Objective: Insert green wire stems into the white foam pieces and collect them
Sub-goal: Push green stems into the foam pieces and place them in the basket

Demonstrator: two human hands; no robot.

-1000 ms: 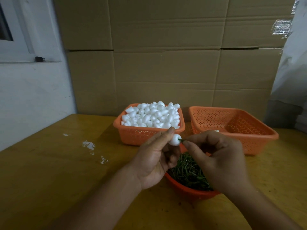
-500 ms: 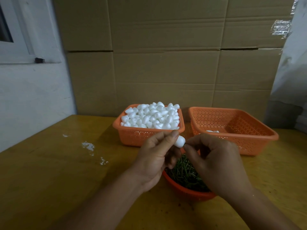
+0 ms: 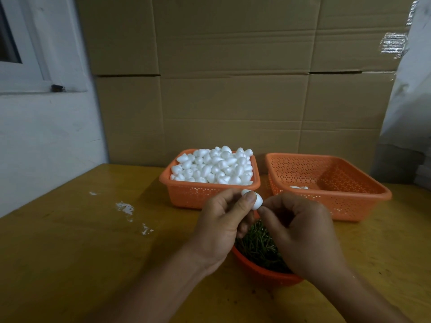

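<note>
My left hand (image 3: 221,226) pinches a small white foam piece (image 3: 256,201) between thumb and fingers, above a round orange bowl (image 3: 263,273) of green wire stems (image 3: 258,245). My right hand (image 3: 300,231) has its fingers curled, fingertips touching the foam's lower end; no stem shows between them. Behind, an orange basket (image 3: 198,194) is heaped with white foam pieces (image 3: 214,166). A second orange basket (image 3: 363,201) to the right holds a few finished pieces (image 3: 299,187).
The yellow wooden table (image 3: 81,252) carries white foam crumbs (image 3: 126,207) at the left. A wall of cardboard boxes (image 3: 233,89) stands behind the baskets. A white wall with a window frame (image 3: 35,73) is on the left.
The green stem visible between my hands a second ago has gone out of sight into the foam. My right fingertips moved up against the foam piece, which now sits lower in my left fingers.
</note>
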